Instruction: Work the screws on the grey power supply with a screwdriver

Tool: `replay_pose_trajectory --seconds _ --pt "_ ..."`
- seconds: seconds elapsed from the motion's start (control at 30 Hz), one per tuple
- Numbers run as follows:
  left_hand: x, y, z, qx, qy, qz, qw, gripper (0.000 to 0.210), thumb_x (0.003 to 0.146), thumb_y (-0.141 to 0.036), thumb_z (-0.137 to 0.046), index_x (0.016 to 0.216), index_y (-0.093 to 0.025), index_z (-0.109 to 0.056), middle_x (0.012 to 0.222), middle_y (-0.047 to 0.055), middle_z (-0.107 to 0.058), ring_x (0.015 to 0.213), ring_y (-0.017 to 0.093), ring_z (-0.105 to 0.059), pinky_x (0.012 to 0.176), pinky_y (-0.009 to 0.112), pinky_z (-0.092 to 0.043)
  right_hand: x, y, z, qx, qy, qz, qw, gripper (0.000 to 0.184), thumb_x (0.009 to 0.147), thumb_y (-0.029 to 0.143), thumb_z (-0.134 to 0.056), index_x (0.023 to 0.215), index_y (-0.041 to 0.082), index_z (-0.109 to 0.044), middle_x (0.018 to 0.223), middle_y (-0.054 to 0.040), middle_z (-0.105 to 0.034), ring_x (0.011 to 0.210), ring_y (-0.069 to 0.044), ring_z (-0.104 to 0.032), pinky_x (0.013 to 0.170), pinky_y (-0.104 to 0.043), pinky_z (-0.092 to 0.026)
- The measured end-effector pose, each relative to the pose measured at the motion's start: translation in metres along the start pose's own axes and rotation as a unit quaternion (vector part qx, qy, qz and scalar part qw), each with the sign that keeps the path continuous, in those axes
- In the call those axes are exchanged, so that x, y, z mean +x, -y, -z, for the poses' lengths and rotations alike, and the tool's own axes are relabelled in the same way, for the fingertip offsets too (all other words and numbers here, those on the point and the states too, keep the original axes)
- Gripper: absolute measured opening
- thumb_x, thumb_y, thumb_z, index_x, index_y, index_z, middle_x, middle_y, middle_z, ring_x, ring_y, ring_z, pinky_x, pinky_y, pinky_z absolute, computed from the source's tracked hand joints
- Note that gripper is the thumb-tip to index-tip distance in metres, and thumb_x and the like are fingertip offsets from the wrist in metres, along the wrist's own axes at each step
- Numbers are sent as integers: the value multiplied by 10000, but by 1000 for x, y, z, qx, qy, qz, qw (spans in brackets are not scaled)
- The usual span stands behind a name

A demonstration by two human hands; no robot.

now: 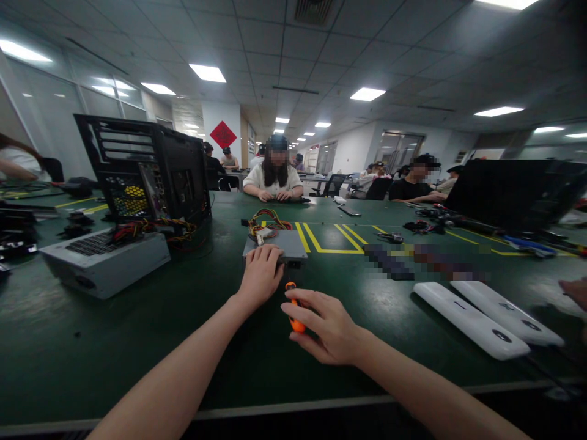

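A small grey computer power supply [296, 244] lies on the green table in front of me, a bundle of coloured cables [269, 223] behind its top. My left hand [262, 274] grips its near left part, fingers bent over the casing. In my right hand [328, 324] is an orange-and-black screwdriver [296, 315], held between thumb and fingers. Its shaft points away from me toward the near face of the power supply. Whether the tip touches a screw is too small to tell.
On the left stand a larger grey power supply [107, 260] and a black computer case [151, 168]. Two white oblong devices [472, 321] lie at right, near loose cables [424, 223] and a dark monitor-like panel [513, 195]. A person [275, 174] sits opposite.
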State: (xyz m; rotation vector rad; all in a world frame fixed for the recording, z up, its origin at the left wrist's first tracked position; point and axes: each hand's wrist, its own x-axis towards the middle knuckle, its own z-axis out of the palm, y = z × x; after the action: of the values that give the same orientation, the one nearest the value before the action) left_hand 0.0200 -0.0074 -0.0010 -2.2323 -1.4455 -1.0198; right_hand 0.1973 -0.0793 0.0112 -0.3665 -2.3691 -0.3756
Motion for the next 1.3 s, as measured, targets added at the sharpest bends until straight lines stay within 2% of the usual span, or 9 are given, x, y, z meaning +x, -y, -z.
replay_pose_trajectory --seconds 0.17,0.37,0.57,0.67,0.8,1.0,1.07,1.23,1.3 --pt "0 1 0 5 3 -2 1000 249 810 -230 -467 1056 -211 -501 1122 69 -527 1053 239 -448 889 405 -325 -3 -2 -3 15 -57 -35 998 271 829 334 -521 1007 144 -447 989 -140 -615 842 -193 -628 646 -284 -523" --pt "0 1 0 9 1 -6 1000 244 816 -233 -462 1056 -209 -498 1127 63 -526 1049 239 -451 891 403 -323 0 0 1 10 19 -8 1000 338 860 326 -435 1132 127 -451 1083 -164 -570 910 -205 -604 694 -303 -518" --pt "0 1 0 7 1 -3 1000 252 810 -231 -470 1059 -206 -496 1123 67 -525 1050 237 -451 885 400 -327 -1 -1 -1 11 -51 -33 998 222 836 307 -493 985 146 -458 960 -135 -619 826 -191 -628 634 -285 -519" --pt "0 0 0 9 1 0 1000 249 805 -229 -476 1052 -205 -499 1112 63 -529 1041 234 -454 883 398 -328 -2 -2 -1 28 -24 -32 999 289 841 367 -478 1013 138 -444 988 -144 -612 857 -201 -624 659 -298 -522" --pt "1 0 -1 12 -1 -2 1000 254 804 -223 -477 1056 -205 -499 1108 59 -531 1034 230 -454 883 395 -326 0 -2 1 -2 30 7 1000 324 868 331 -422 1126 136 -446 1085 -171 -565 924 -219 -598 693 -316 -512" --pt "0 0 0 10 -1 -4 1000 249 804 -223 -478 1052 -207 -499 1114 59 -530 1042 233 -452 879 392 -331 -2 -1 -3 -12 -38 -15 999 216 835 318 -501 958 149 -447 981 -146 -613 765 -182 -625 613 -282 -511" --pt "0 0 1 11 -3 -2 1000 246 803 -220 -480 1048 -209 -501 1113 57 -530 1042 233 -454 879 393 -331 -3 0 -3 -4 -34 -18 999 229 837 337 -498 953 148 -439 977 -146 -616 762 -180 -628 610 -276 -515" --pt "0 1 0 9 -1 -3 1000 250 808 -221 -470 1056 -209 -499 1111 57 -531 1039 231 -455 884 393 -328 1 1 1 -22 24 15 999 297 880 312 -406 1118 141 -454 1075 -170 -566 927 -215 -598 682 -302 -514" --pt "0 1 0 9 -1 -4 1000 252 806 -224 -473 1057 -208 -500 1111 60 -531 1042 232 -452 885 395 -327 1 0 1 -35 8 12 999 269 877 299 -418 1093 148 -472 1055 -162 -579 872 -207 -611 660 -304 -513"
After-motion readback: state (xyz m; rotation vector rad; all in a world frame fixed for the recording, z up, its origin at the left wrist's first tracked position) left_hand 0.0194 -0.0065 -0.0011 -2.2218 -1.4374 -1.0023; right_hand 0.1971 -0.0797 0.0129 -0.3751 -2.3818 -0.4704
